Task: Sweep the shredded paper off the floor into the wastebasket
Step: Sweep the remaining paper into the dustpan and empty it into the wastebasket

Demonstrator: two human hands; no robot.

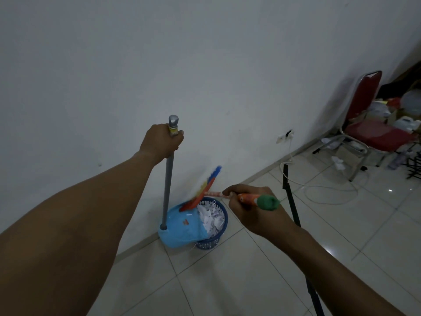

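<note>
Over the wastebasket (210,244), left hand (160,141) grips the tipped dustpan (182,226), right hand (252,208) grips the broom (205,190); paper (210,216) mostly binned.

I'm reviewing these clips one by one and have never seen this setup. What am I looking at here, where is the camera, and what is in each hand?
One picture, from a camera worn on a person's head, looking down at their own bare arms; no machine. The left hand has its grip on the grey handle of a blue dustpan, tipped over a blue wastebasket that stands on the tiled floor by the wall and holds shredded paper. The right hand holds a broom, its bristles at the pan. A red chair stands to the right.
</note>
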